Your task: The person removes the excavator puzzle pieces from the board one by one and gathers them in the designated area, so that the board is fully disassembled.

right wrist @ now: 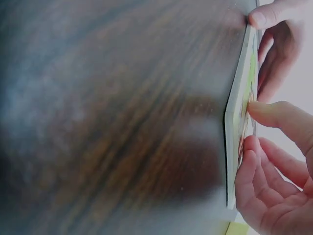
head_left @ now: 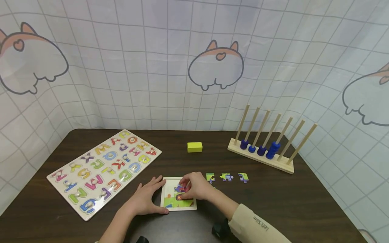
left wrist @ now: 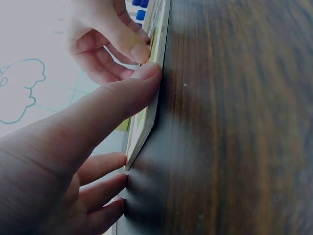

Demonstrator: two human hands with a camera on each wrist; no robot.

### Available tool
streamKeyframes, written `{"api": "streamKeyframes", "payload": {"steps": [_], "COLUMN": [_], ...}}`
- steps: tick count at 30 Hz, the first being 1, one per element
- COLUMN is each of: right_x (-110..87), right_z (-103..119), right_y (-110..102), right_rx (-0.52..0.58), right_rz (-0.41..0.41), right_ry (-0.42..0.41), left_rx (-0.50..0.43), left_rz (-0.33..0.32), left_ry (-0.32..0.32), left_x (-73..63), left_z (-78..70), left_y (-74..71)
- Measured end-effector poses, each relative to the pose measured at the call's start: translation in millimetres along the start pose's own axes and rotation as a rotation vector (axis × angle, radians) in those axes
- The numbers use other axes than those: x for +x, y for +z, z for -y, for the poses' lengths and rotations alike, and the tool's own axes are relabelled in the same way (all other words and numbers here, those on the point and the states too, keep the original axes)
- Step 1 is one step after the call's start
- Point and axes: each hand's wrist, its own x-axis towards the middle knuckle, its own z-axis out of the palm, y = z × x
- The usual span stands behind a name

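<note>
A small square jigsaw tray [head_left: 178, 209] with a pale frame lies on the table, partly filled with green and coloured pieces. My left hand [head_left: 146, 199] is spread along its left side, thumb at the near edge and fingertips at the far left corner. Over the tray, my right hand [head_left: 196, 187] pinches a purple and red puzzle piece [head_left: 180, 189] between thumb and fingers, low against the picture. Its fingers [right wrist: 252, 161] hide part of the piece. Right of the tray lie loose puzzle pieces [head_left: 226, 177] in a row, and the right wrist partly covers another.
An alphabet peg board [head_left: 104, 172] lies slanted on the left. A yellow block [head_left: 194, 147] sits behind the tray. At the back right stands a wooden peg rack [head_left: 261, 157] with blue beads on some rods. A patterned cloth [head_left: 170, 67] hangs behind the table.
</note>
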Motion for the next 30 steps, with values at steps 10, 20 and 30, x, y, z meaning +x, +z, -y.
{"api": "streamKeyframes", "payload": {"steps": [10, 20, 30], "right_x": [-3.1, -11.3, -23.9], "right_z": [-2.1, -10.9, -19.9], "right_y": [-3.0, -10.5, -19.8], "right_rx": [0.058, 0.097, 0.097], "right_rz": [-0.014, -0.025, -0.065], "right_ry": [0.002, -0.032, -0.027], "left_rx": [0.005, 0.01, -0.004], "left_rz": [-0.001, 0.005, 0.006], "left_ry": [-0.013, -0.016, -0.011], "left_x": [-1.4, 1.3, 0.5], "left_z": [-0.4, -1.6, -2.1], "left_y": [0.4, 1.4, 0.5]}}
